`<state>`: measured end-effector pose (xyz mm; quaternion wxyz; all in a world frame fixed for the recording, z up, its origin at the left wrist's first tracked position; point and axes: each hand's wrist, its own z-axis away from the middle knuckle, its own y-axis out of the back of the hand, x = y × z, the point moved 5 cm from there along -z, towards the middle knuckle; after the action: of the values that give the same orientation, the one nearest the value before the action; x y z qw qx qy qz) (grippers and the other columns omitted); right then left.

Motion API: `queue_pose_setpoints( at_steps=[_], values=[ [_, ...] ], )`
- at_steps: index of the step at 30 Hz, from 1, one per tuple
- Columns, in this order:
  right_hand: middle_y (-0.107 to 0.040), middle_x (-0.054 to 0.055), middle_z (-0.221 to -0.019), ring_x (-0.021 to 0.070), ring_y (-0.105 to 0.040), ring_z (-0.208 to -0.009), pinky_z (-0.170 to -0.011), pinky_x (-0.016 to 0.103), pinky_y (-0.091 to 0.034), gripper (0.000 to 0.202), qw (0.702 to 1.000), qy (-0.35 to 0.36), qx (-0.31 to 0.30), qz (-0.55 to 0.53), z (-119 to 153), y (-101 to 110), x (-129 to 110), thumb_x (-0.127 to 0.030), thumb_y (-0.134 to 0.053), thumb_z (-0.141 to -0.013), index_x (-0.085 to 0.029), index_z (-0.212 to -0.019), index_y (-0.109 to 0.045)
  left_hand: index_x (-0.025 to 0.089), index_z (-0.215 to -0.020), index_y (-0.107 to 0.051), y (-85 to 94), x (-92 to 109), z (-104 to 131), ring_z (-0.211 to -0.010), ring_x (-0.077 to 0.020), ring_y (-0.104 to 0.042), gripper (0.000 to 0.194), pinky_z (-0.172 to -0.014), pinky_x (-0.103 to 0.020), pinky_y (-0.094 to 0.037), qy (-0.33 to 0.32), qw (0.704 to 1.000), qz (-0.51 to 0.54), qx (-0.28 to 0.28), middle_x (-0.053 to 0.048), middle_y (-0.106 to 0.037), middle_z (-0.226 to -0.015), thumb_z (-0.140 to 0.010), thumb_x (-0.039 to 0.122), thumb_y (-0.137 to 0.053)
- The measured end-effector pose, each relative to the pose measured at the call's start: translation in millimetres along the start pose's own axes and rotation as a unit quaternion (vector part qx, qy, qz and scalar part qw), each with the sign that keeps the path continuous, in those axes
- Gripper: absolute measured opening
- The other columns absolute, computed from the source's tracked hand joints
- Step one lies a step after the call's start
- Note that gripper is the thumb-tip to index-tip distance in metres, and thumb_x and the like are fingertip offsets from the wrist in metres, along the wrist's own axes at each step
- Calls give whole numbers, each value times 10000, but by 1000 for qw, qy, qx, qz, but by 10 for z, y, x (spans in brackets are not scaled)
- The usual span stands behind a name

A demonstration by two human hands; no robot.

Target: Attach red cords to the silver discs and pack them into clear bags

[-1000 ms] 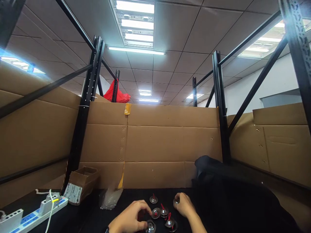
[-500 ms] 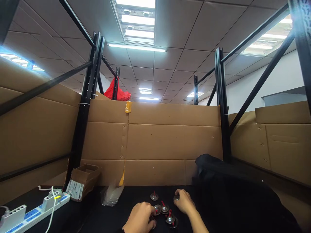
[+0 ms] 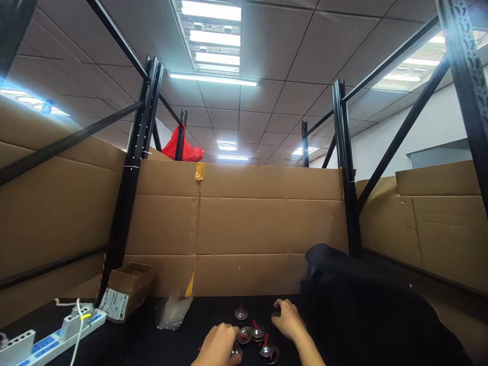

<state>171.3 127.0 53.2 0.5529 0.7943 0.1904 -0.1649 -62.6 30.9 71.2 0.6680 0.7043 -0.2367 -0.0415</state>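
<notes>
Several small silver metal domes with red loops lie on the black surface at the bottom centre. One dome (image 3: 241, 312) sits apart at the back, and others (image 3: 258, 333) (image 3: 267, 349) are grouped in front of it. At the left of the group, my left hand (image 3: 219, 345) has its fingers curled round a dome (image 3: 237, 349), and its fingertips are beside another dome (image 3: 244, 334). To the right of the group, my right hand (image 3: 288, 319) is closed on a dome (image 3: 276, 314) that its fingers partly cover.
A clear plastic bag (image 3: 174, 312) and an open cardboard box (image 3: 127, 291) lie to the left, with a white power strip (image 3: 63, 335) near the left edge. Black cloth (image 3: 373, 310) is heaped at the right. A cardboard wall (image 3: 244, 229) stands behind.
My left hand has shifted slightly left and down, showing more of the dome at its fingers. My right hand has barely moved. The whole view has shifted slightly.
</notes>
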Motion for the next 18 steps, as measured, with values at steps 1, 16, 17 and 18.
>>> queue_pose_setpoints(
  at_steps=[1, 16, 17, 18],
  values=[
    [-664, 61, -1110, 254, -609, -1096, -868, 304, -464, 341, 1000, -1, 0, 0, 0, -3, 0, -177, -641, -703, -247, -1032, -695, 262, -1148, -685, 16, -13, -6, -1104, -329, -604, 466, -934, -406, -416, 14, 1000, -11, 16, -97, -695, -1162, -682, 265, -691],
    [-657, 66, -1124, 259, -598, -1113, -900, 314, -459, 342, 1000, 12, -11, -11, -10, -15, -40, -211, -666, -715, -244, -1054, -695, 260, -885, -783, -174, -101, -187, -888, -235, -695, 223, -790, -282, -466, -13, 995, 68, 69, -31, -770, -911, -717, 180, -659],
    [-656, 67, -1123, 258, -599, -1112, -901, 313, -459, 342, 1000, 11, -10, -11, -11, -17, -37, -210, -661, -718, -243, -1057, -694, 251, -852, -783, -179, -98, -196, -866, -225, -699, 214, -778, -273, -469, -15, 995, 70, 69, -30, -771, -887, -726, 162, -635],
    [-656, 68, -1123, 256, -600, -1111, -900, 312, -459, 340, 1000, 12, -10, -11, -12, -19, -36, -209, -657, -721, -243, -1057, -694, 245, -827, -781, -180, -96, -200, -850, -215, -701, 217, -769, -264, -470, -19, 995, 71, 70, -28, -771, -868, -733, 146, -613]
  ],
)
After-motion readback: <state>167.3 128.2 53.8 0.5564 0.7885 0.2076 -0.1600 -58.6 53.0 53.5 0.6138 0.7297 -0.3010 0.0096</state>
